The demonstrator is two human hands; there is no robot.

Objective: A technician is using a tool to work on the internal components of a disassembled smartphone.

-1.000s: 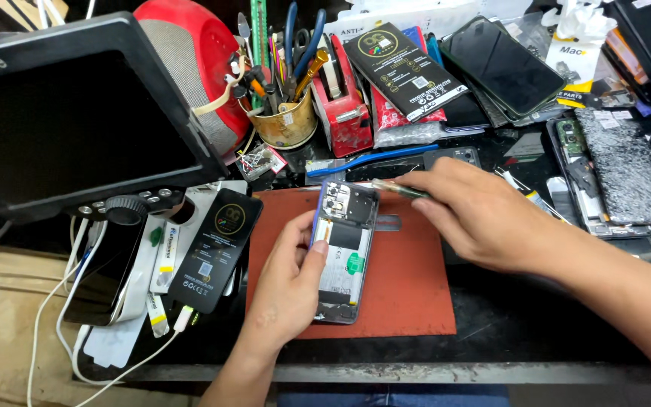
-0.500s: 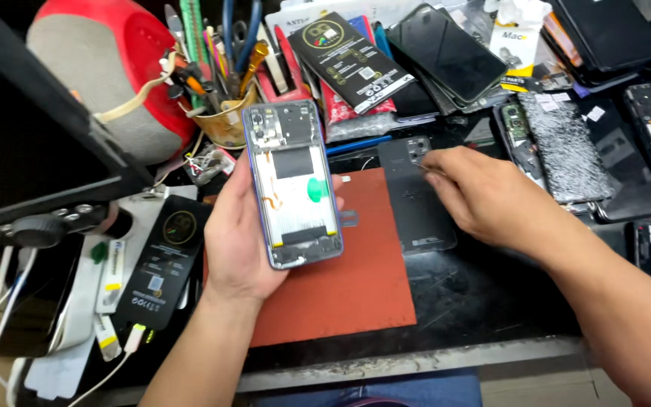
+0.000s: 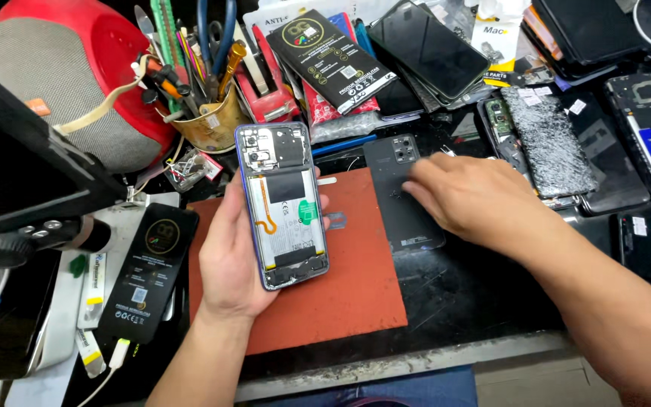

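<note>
My left hand (image 3: pixel 231 260) holds an opened smartphone (image 3: pixel 282 203) above the red-brown work mat (image 3: pixel 356 286). Its back is off, so the white battery, an orange flex cable and a green sticker show. My right hand (image 3: pixel 476 200) lies palm down, fingers resting on a dark grey phone back cover (image 3: pixel 401 181) that sits partly on the mat's right edge. Nothing is gripped in the right hand as far as I can see.
A brass cup of tools (image 3: pixel 209 124) and a red and grey speaker (image 3: pixel 69 83) stand at the back left. Black flat boxes (image 3: pixel 148 271), phones and a cracked screen (image 3: pixel 548 143) crowd the bench. A dark monitor (image 3: pixel 16 173) looms on the left.
My left hand lifted the opened phone off the mat and holds it upright. My right hand moved away from the phone to the dark back cover at the right.
</note>
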